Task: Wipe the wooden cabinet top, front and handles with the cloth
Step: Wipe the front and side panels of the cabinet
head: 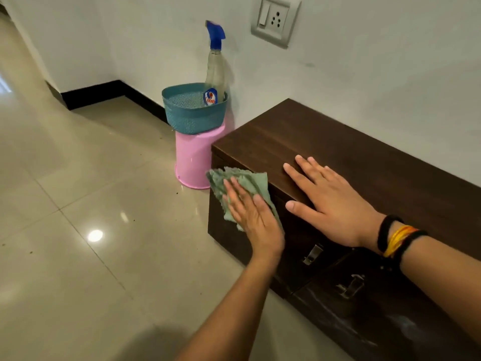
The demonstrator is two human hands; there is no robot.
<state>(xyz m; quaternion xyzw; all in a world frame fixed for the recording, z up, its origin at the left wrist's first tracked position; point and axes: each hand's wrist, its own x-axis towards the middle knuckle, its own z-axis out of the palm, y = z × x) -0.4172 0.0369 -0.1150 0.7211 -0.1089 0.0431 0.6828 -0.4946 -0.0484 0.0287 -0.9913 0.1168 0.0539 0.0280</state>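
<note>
A low dark wooden cabinet (338, 147) stands against the white wall. My left hand (253, 217) presses a green cloth (244, 182) flat against the upper left part of the cabinet front, fingers together over the cloth. My right hand (330, 199) lies flat and open on the cabinet top near its front edge, holding nothing. Two metal handles show on the front: one (312, 254) just right of my left wrist, another (350, 285) lower right, below my right forearm.
Left of the cabinet a teal basket (192, 118) sits on an upturned pink bucket (194, 157) and holds a spray bottle (214, 74) with a blue trigger. A switch and socket plate (274, 20) is on the wall. Glossy tiled floor (91, 204) spreads to the left.
</note>
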